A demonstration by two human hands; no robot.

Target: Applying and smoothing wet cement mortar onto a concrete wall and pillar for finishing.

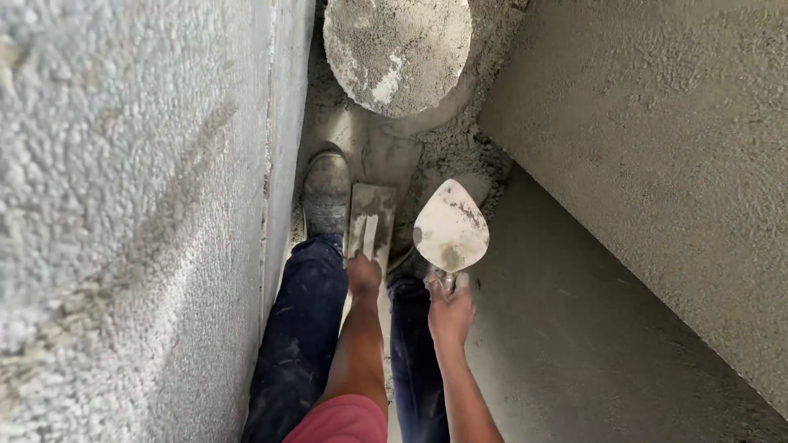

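Left hand (364,275) grips a flat rectangular mortar-smeared float (369,223); right hand (450,312) clasps a rounded steel trowel (451,227), both low above the floor. Holding the blade level looks wise beside the grey mortar pan (397,51).

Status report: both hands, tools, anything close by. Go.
Left hand grips flat float. Right hand grips rounded trowel. Mortar pan ahead on floor; rough wall tight left.
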